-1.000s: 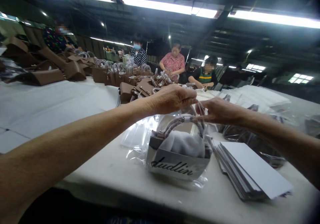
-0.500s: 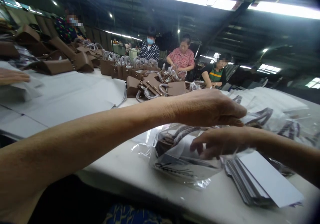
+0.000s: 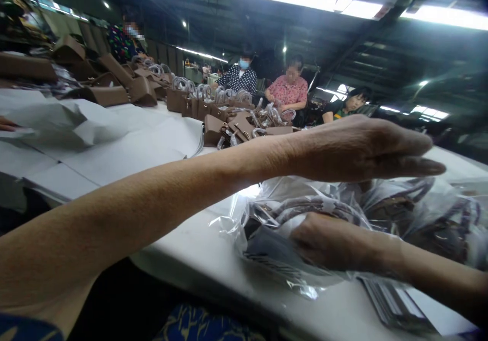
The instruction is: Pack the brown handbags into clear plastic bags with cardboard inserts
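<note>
My left hand is stretched out above the bagged goods, its fingers straight and a gap showing between them; nothing is held in it. Below, my right hand reaches inside a clear plastic bag. It presses against a handbag in that bag, near the wrapped handles. Its fingertips are hidden and blurred behind the film. Further right, more plastic-wrapped handbags lie close to my right forearm.
A stack of cards sits by the table's front edge. White sheets cover the left side, where another person's hand shows. Brown handbags are heaped behind. Several people, including one in a pink shirt, are across the table.
My left hand has moved right and up, with its fingers now straighter. My right hand has gone lower and deeper against the bagged handbag. The view has shifted slightly left.
</note>
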`<state>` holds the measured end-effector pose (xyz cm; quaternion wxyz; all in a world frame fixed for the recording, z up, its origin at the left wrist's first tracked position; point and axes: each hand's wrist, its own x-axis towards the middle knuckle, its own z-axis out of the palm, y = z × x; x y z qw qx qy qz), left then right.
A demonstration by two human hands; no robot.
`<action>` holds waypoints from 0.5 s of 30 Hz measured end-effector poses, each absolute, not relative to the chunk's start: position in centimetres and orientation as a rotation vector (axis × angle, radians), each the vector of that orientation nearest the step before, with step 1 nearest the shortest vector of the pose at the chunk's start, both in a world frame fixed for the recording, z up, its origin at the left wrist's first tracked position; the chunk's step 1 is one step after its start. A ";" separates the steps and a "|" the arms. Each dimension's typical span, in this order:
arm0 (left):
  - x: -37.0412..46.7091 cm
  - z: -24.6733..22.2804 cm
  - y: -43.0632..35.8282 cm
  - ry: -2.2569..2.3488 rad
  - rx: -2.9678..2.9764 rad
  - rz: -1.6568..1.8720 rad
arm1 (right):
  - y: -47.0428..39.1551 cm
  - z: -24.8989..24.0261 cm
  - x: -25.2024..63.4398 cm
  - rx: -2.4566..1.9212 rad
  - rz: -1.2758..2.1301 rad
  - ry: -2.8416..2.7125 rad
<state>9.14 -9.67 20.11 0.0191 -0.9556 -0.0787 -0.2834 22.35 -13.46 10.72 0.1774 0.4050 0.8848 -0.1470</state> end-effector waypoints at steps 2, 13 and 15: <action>8.7 19.5 -8.7 -0.052 -3.069 -0.909 | -13.4 11.5 23.6 1.243 -0.435 2.501; 7.0 18.3 -1.3 -0.156 -2.917 -0.759 | -13.5 18.9 37.2 2.047 -0.912 2.250; 7.2 18.4 0.0 -0.153 -2.900 -0.754 | -13.9 18.0 38.6 2.129 -1.024 2.224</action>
